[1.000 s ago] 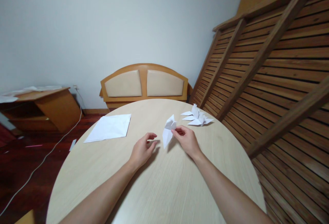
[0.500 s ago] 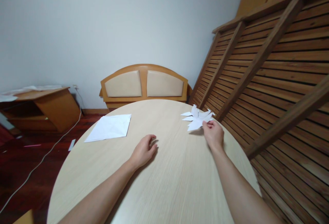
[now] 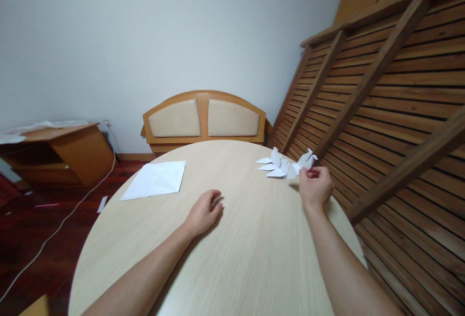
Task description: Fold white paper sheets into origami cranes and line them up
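At the right side of the round table [image 3: 247,238], my right hand [image 3: 315,185] pinches a white folded paper bird [image 3: 307,159] between thumb and fingers. Just left of it, several more white paper birds [image 3: 278,165] stand close together, their pointed tails toward the left. Whether the held bird touches them I cannot tell. My left hand [image 3: 204,213] rests on the tabletop near the middle, fingers loosely curled and apart from the thumb, with nothing in it. Beyond it to the left lies a flat stack of white paper sheets [image 3: 156,180].
A slatted wooden bed frame [image 3: 392,98] leans close along the table's right edge. Behind the table stands a headboard [image 3: 203,117] against the wall. To the left are a low wooden cabinet [image 3: 87,154] and a white cable [image 3: 72,214] on the dark floor.
My right hand has moved right with one paper bird, drawing it away from the group of birds. My left hand and the paper stack have stayed in place.
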A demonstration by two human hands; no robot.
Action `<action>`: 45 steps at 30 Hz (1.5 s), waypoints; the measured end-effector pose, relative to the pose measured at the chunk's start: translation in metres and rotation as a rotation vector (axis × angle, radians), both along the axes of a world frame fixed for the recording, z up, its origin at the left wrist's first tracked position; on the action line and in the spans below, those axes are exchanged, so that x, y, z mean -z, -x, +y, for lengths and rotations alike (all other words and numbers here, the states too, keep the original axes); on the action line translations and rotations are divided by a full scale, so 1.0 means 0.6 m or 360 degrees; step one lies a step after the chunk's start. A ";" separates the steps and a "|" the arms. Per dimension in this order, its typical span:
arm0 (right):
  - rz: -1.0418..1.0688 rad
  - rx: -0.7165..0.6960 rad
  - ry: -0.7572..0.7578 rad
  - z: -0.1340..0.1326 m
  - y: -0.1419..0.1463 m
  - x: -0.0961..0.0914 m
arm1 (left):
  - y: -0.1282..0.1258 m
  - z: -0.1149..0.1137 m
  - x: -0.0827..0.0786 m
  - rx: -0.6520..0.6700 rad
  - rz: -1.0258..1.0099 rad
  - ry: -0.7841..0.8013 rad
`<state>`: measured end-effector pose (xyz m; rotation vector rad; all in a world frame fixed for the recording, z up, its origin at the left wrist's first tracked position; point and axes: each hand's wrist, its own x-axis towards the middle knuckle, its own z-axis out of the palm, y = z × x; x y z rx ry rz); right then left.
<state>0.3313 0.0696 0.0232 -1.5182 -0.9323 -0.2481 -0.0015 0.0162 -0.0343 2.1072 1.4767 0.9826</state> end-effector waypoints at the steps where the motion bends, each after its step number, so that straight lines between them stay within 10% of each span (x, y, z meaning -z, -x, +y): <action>1: 0.0033 -0.0019 0.0104 0.003 -0.003 0.005 | 0.000 0.000 0.000 -0.0003 0.0002 -0.0005; 19: -0.0253 -0.0166 0.1437 0.009 -0.012 0.035 | -0.001 -0.002 -0.003 0.0013 0.0023 0.0003; 31: -0.0218 -0.0107 0.1480 0.020 -0.023 0.045 | 0.018 0.010 -0.012 -0.0162 0.0157 -0.0142; 41: -0.0182 -0.0004 0.1421 0.015 -0.006 0.029 | 0.162 0.050 -0.015 -0.1157 0.0936 -0.0064; 45: -0.0219 0.0029 0.1172 0.012 0.007 0.015 | 0.183 0.064 -0.015 -0.1225 0.0851 0.0081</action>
